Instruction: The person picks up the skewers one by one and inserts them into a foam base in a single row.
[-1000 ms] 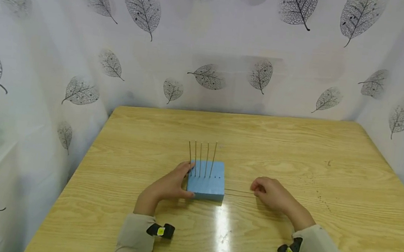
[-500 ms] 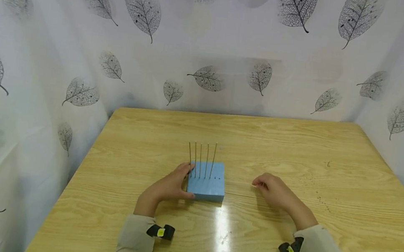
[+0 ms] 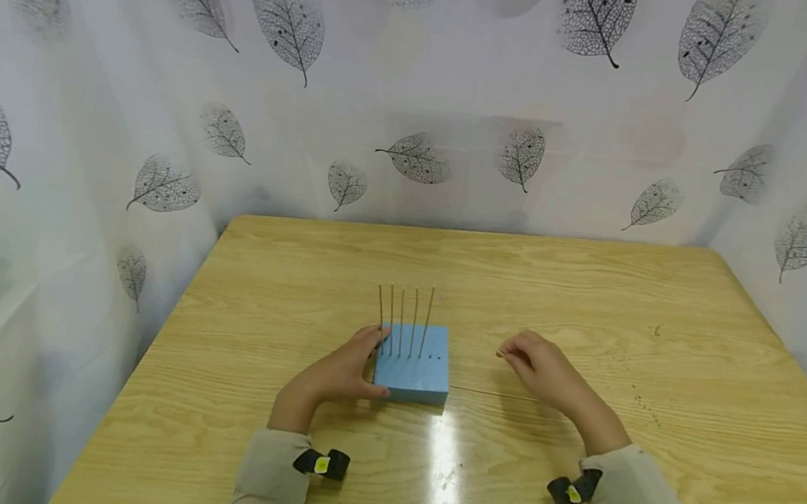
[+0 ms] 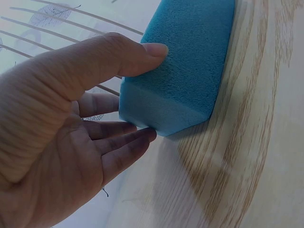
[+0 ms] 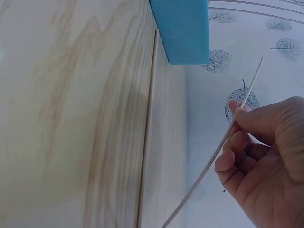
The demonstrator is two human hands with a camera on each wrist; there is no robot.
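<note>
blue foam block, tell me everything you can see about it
The blue foam block is a flat square slab with a fine spongy surface, lying flat on the wooden table. Five thin sticks stand upright in a row near its far edge, with small dark holes beside them. The left hand grips its left side, thumb on the near face.

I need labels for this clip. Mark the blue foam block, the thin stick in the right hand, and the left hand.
blue foam block [image 3: 413, 371], head view, top face.
thin stick [image 5: 223, 142], right wrist view, mid-shaft.
left hand [image 3: 337, 372], head view, back of hand.

Light wooden table [image 3: 593, 309], with blue foam block [image 3: 414, 368] and one thin stick [image 5: 148, 123] lying beside it.
</note>
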